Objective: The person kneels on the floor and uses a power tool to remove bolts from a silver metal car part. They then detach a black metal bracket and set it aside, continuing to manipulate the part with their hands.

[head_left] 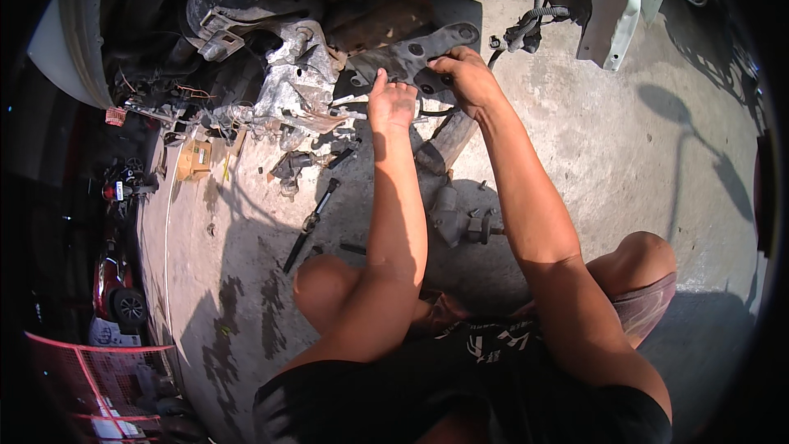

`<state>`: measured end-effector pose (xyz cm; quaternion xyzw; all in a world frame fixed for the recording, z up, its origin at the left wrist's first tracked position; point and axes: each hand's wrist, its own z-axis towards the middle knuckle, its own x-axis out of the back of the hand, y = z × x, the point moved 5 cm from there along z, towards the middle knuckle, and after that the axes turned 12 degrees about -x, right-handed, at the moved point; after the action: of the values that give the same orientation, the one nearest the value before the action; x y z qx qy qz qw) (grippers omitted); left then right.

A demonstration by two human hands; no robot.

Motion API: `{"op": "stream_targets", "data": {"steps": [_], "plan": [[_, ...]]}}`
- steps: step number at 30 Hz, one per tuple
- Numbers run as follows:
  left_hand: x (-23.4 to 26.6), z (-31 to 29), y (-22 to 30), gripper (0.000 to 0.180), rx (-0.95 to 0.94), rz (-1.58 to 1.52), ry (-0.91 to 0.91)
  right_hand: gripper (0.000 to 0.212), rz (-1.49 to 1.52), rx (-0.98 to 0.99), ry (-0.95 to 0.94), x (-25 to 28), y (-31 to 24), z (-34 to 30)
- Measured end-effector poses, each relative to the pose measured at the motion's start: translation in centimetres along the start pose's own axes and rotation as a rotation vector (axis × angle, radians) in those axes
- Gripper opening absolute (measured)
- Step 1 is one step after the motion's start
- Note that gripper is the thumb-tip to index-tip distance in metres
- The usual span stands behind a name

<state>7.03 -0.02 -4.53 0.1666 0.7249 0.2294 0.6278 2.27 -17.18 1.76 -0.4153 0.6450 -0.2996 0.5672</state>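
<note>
A dark grey metal suspension arm (403,55) with several round holes is held out in front of me, close to the vehicle's underbody. My right hand (467,80) grips its right side, thumb and fingers pinching the edge. Under its left part, my left hand (393,104) has its fingers curled against the lower edge and the thumb pointing up; the fingertips are partly hidden. Just below the part lies a wooden block (447,141) on the concrete.
Dirty metal vehicle structure (296,74) fills the upper left, with loose wiring (534,25) hanging at upper right. A ratchet-like tool (312,218), a grey metal housing (452,218) and a cardboard box (194,159) lie on the floor. A pale body panel (612,8) juts down at right.
</note>
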Motion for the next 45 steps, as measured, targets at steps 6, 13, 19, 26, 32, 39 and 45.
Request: {"op": "stream_targets", "data": {"steps": [6,13,19,26,32,39,45], "plan": [[1.2,0.8,0.7,0.033,-0.025,0.024,-0.021,0.018,0.019,-0.022,-0.019,-0.9,-0.2,-0.7],[-2.0,-1.8,-0.3,0.054,-0.145,-0.072,-0.106,0.029,-0.144,0.058,-0.036,0.8,0.8,-0.7],[-0.8,-1.3,0.0,0.073,-0.152,0.020,0.013,0.034,-0.235,0.155,-0.307,-0.9,0.5,-2.1],[1.8,0.5,1.6,0.076,-0.011,-0.077,0.130,0.035,-0.288,0.350,-0.045,-5.1,0.5,-5.5],[-0.9,-1.3,-1.1,0.086,-0.058,0.065,0.152,0.051,-0.153,0.312,0.243,-0.6,-0.1,-4.6],[-1.5,-2.7,-2.0,0.089,-0.052,0.091,0.138,0.055,-0.054,0.237,0.238,1.0,0.5,-3.8],[-3.0,-2.6,0.0,0.093,-0.117,0.130,0.115,0.054,-0.186,0.315,0.205,-0.5,-0.1,-4.9]]}}
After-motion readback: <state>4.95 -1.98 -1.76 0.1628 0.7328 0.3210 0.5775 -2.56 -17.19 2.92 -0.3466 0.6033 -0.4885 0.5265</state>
